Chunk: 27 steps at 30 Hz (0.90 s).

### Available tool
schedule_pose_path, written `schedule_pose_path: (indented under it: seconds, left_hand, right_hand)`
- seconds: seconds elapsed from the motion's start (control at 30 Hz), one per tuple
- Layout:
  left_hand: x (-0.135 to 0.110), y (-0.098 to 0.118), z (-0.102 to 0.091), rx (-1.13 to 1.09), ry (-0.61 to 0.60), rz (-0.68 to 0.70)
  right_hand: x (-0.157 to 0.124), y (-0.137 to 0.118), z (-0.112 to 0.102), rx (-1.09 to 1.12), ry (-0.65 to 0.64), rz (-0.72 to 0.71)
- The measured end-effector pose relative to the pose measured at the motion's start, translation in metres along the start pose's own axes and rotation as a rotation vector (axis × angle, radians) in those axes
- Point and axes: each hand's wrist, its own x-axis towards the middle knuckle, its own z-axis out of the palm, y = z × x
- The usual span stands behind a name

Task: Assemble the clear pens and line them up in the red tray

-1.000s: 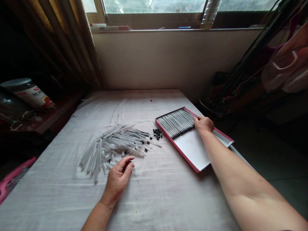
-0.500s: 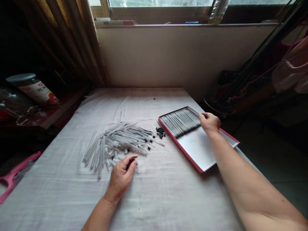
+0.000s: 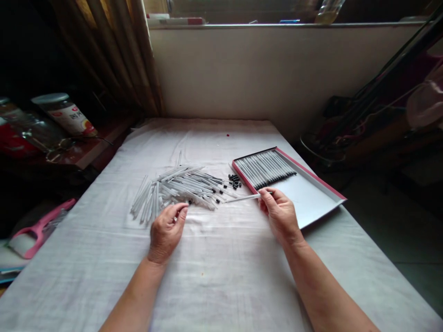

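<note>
My right hand pinches a slim whitish pen barrel, which points left over the cloth in front of the box. A loose pile of clear pen barrels and dark refills lies left of centre. At its near edge my left hand is closed, thumb against forefinger; whatever is between them is too small to make out. Small black caps are grouped between the pile and the box. The shallow red-rimmed box holds a row of assembled pens with black ends toward me.
A pale cloth covers the table. A jar and glasses sit on a side shelf at left. Pink scissors-like handles are beside the table's left edge. A tiny red piece lies toward the back.
My right hand has come from the box's far right side to its near left edge, where a pen barrel now shows in it. My left hand's fingertips have closed. The view has tilted down.
</note>
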Motion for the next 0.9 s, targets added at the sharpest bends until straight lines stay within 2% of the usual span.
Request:
schedule_pose_path:
  seconds: [0.07, 0.13, 0.4, 0.53, 0.63, 0.73, 0.9]
  left_hand:
    - [0.007, -0.008, -0.011, 0.122, 0.104, 0.013]
    - [0.012, -0.018, -0.021, 0.216, 0.135, 0.032]
    - [0.014, -0.049, -0.05, 0.479, 0.075, -0.012]
    - [0.009, -0.043, -0.054, 0.475, 0.001, 0.022]
    - [0.003, -0.031, -0.048, 0.452, -0.139, 0.106]
    - [-0.001, -0.021, -0.041, 0.49, -0.242, 0.117]
    - [0.0, -0.014, -0.032, 0.508, -0.276, 0.148]
  right_hand:
    - [-0.011, 0.005, 0.0, 0.039, 0.019, 0.039]
    - [-0.02, 0.009, -0.002, 0.038, 0.022, 0.062]
    - [-0.027, 0.019, -0.006, -0.068, -0.027, 0.034]
    - [-0.03, 0.023, -0.004, -0.15, -0.1, 0.018]
    - [-0.031, 0.024, -0.003, -0.165, -0.118, 0.023]
    - [-0.03, 0.023, -0.002, -0.161, -0.108, 0.03]
    - [-0.03, 0.021, -0.002, -0.144, -0.089, 0.05]
